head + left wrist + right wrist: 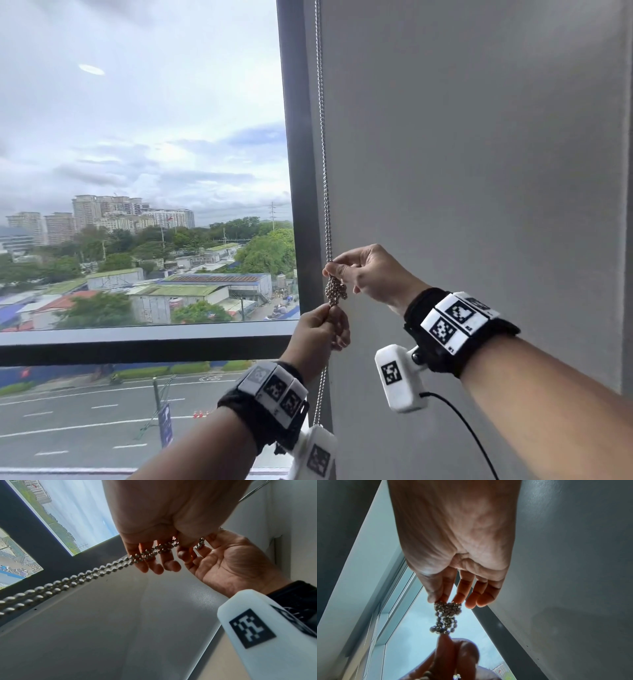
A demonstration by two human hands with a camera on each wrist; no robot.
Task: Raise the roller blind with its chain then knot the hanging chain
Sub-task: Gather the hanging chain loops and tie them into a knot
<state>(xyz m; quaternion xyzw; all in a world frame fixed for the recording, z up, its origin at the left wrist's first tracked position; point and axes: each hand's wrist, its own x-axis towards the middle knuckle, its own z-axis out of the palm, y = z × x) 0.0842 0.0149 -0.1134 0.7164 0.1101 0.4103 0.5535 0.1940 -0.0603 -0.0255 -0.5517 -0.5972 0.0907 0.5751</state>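
A metal bead chain (323,171) hangs down the right edge of the window frame (299,192). A tight bunch of beads, the knot (335,293), sits between my hands. My right hand (334,269) pinches the chain at the knot's top with thumb and forefinger. In the right wrist view the right fingertips (440,599) meet the knot (447,614). My left hand (330,313) grips the chain just under the knot. In the left wrist view the doubled chain (85,577) runs into the left fingers (154,561). The loose end (320,401) dangles below. No blind fabric covers the glass.
A grey wall (479,171) fills the right side, close behind my right hand. The window sill bar (137,342) runs across at left, level with my left hand. White wrist cameras (399,380) hang under both wrists, with a black cable trailing from the right one.
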